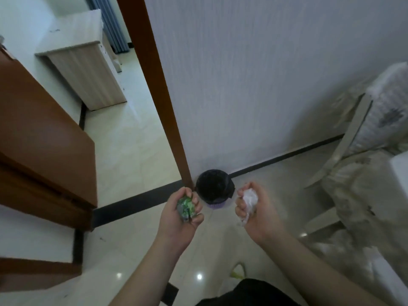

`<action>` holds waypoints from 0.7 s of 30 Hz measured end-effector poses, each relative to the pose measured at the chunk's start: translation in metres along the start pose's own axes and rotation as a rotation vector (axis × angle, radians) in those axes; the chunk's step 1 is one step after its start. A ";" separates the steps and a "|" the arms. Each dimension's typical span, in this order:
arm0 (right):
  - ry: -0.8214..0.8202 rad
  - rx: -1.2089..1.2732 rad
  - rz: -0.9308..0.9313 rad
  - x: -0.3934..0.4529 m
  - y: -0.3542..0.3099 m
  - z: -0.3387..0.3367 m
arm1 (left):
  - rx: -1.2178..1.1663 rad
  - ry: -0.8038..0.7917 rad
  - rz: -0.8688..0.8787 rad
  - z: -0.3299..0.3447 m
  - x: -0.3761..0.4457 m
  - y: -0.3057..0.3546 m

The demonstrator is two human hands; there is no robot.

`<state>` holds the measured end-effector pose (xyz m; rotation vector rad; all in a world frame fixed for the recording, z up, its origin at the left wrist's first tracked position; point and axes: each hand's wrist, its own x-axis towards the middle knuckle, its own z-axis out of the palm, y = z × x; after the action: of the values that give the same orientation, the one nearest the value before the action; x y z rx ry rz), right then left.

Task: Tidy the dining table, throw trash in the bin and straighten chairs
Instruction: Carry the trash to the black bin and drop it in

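Observation:
A small bin (214,186) with a black liner and a purple base stands on the floor against the white wall, beside the brown door frame. My left hand (176,219) grips a crumpled green wrapper (186,209) just left of and in front of the bin. My right hand (256,215) grips a crumpled white plastic wrapper (249,200) just to the bin's right. Both hands hover above the floor, short of the bin's mouth.
A brown door (44,151) stands open at the left, its frame (159,89) running down to the bin. Through the doorway is a pale wood cabinet (88,69). A plastic-covered chair (364,173) stands at the right. The floor is glossy tile.

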<state>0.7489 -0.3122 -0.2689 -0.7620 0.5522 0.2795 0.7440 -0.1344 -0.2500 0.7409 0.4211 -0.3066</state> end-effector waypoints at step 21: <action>0.072 0.346 -0.080 0.233 -0.047 0.093 | 0.298 -0.213 -0.334 0.009 0.260 0.115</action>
<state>0.9951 -0.2681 -0.3184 -0.4589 0.6173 0.0779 1.0207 -0.0916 -0.3000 0.9182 0.2978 -0.7673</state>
